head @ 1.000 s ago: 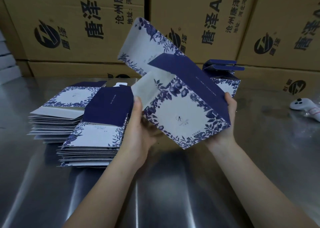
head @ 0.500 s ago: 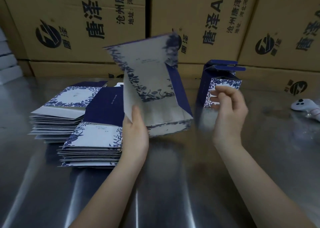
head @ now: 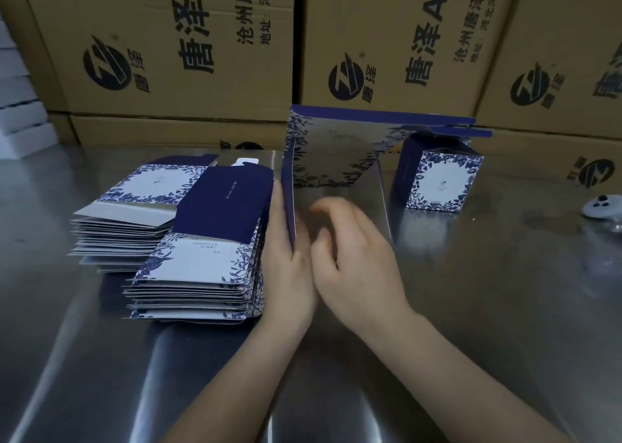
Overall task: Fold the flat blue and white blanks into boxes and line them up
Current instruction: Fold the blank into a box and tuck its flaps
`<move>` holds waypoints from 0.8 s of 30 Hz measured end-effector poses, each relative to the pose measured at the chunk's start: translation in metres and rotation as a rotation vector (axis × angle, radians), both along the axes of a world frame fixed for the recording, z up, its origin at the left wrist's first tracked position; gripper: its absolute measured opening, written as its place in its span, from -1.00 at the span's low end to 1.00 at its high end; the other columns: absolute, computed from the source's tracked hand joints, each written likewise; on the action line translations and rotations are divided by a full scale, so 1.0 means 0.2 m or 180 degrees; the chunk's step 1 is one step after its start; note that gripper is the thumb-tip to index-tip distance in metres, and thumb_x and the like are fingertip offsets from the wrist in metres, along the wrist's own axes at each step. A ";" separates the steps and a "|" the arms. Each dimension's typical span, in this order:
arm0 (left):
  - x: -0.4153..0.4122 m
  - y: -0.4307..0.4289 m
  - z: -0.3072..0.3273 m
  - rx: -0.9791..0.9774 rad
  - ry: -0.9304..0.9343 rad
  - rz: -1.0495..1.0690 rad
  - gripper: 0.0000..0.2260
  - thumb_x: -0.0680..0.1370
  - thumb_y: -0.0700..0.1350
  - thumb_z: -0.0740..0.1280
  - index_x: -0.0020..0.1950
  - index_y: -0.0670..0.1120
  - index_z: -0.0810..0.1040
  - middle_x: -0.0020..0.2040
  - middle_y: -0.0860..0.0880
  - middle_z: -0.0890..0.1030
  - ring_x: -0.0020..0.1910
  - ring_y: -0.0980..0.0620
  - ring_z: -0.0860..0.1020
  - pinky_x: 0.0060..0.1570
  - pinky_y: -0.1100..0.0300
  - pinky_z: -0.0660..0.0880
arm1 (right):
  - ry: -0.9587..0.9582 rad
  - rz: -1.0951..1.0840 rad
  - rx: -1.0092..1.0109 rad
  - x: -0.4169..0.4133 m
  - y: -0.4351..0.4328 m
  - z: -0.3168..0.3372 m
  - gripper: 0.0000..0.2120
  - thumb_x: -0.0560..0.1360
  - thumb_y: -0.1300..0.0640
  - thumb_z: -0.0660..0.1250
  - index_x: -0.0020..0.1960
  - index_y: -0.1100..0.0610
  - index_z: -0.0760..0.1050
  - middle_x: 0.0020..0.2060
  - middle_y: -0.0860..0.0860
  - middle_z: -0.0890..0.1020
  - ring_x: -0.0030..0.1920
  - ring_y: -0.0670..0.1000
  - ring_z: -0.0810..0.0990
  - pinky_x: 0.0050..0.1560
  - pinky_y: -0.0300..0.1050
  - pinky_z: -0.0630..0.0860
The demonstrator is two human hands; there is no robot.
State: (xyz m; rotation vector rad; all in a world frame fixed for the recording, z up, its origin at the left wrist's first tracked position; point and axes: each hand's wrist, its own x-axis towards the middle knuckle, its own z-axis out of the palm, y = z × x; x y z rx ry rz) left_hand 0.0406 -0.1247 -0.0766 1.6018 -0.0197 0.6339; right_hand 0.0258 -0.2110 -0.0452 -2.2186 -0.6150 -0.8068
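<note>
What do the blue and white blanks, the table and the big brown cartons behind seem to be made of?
Blanks: thin printed paperboard, fairly matte; the stack shows thin sheet edges and grey unprinted insides. Table: probably stainless steel, brushed; it gives streaky reflections. Brown cartons: likely corrugated cardboard, matte, with black print; no cut edge shows fluting.

Along the far edge of the table, the large black characters 唐泽 are printed sideways on the left carton (head: pixel 161 38), followed by a Latin A that is cut off by the frame. The same 唐泽, followed by AH, is carried by the middle carton (head: pixel 387 32). On both, a smaller line beginning 沧州唐泽 and an address line beginning 地址:河北 are set beside them. A round black logo with 唐泽 is stamped on each, and on the right carton (head: pixel 555 55) too. A ® is seen by the middle logo. Small print on the top blank (head: pixel 198 267) and the folded box (head: pixel 441 180) cannot be read.
</note>
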 end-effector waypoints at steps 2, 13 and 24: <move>0.00 -0.01 0.00 0.0181 -0.0113 0.0152 -0.41 0.56 0.20 0.07 0.59 0.09 0.18 0.51 0.07 0.38 0.48 0.12 0.34 0.47 0.06 0.29 | 0.0544 -0.0355 -0.0320 0.04 -0.01 0.02 -0.63 0.50 0.10 0.07 0.27 0.05 0.40 0.24 0.00 0.49 0.21 0.08 0.48 0.11 0.08 0.50; 0.00 -0.05 -0.10 0.0273 -0.0119 0.0160 -0.43 0.63 -0.27 0.17 0.60 0.11 0.16 0.55 0.19 0.26 0.52 0.31 0.18 0.51 0.27 0.14 | 0.2036 -0.0604 -0.1711 0.31 0.04 0.12 -0.80 0.63 0.04 0.13 0.07 0.08 0.49 0.00 0.07 0.57 -0.12 0.05 0.47 -0.09 -0.12 0.37; 0.02 -0.04 -0.13 0.0014 -0.0124 0.0039 -0.46 0.53 0.05 0.08 0.54 0.22 0.27 0.45 0.22 0.43 0.37 0.41 0.34 0.27 0.56 0.25 | 0.2363 -0.0594 -0.2315 0.40 0.08 0.05 -0.80 0.61 -0.01 0.08 0.01 0.07 0.41 0.10 0.14 0.55 0.06 0.16 0.52 0.17 0.04 0.51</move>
